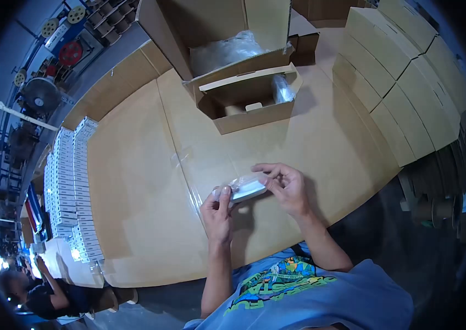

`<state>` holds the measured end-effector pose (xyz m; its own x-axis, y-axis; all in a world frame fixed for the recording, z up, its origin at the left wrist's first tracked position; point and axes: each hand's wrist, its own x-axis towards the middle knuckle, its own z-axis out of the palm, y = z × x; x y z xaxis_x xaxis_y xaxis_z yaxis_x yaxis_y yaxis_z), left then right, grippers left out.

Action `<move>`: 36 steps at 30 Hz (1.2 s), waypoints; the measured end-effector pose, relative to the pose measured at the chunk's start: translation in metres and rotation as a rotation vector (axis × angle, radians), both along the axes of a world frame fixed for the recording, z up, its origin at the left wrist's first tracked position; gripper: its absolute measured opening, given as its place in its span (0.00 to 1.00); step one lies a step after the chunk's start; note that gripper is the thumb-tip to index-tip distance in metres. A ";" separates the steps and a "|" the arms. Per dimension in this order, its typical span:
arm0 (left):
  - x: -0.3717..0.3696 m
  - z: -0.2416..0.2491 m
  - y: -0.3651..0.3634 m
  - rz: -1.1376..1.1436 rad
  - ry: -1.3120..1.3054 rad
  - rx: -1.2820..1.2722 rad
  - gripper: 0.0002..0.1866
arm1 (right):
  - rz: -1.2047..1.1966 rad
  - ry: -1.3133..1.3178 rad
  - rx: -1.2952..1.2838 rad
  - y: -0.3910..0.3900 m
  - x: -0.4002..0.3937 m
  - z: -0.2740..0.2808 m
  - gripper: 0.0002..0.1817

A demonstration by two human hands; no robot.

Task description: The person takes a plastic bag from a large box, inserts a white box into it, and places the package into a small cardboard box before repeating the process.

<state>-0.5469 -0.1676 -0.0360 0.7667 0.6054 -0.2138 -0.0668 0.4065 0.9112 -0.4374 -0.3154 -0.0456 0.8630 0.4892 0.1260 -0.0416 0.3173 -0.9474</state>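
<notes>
Between my hands is a small white box in a clear plastic bag (248, 188), held tilted above the cardboard-covered table. My left hand (219, 215) grips its left end, thumb on top. The thumb and fingers of my right hand (288, 190) pinch the bag at the right end. Beyond my hands stands an open cardboard carton (255, 122) with a wrapped clear plastic item (283, 89) at its right end. Behind that, a larger open box (167, 38) contains a heap of clear plastic bags (227, 52).
Stacks of small white boxes (68, 181) line the table's left side. Closed brown cartons (403, 82) are piled at the right edge. A low cardboard wall (117, 82) borders the far left. Another person (51, 291) is at the lower left, with reels and machinery (71, 54) beyond.
</notes>
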 end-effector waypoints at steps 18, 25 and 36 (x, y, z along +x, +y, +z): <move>0.004 -0.001 0.001 -0.041 -0.025 -0.101 0.20 | 0.266 -0.403 -0.348 -0.016 0.008 0.037 0.18; 0.000 0.019 0.005 -0.196 -0.091 0.104 0.25 | 0.222 -0.427 -0.383 -0.023 0.013 0.034 0.22; 0.064 0.044 0.034 -0.212 -0.006 0.913 0.15 | -0.082 -0.585 -0.489 -0.048 0.061 0.062 0.15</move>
<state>-0.4833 -0.1339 0.0085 0.8800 0.3845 0.2790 -0.0785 -0.4616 0.8836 -0.3765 -0.3637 0.0163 0.7582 0.5441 0.3593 0.5159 -0.1635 -0.8409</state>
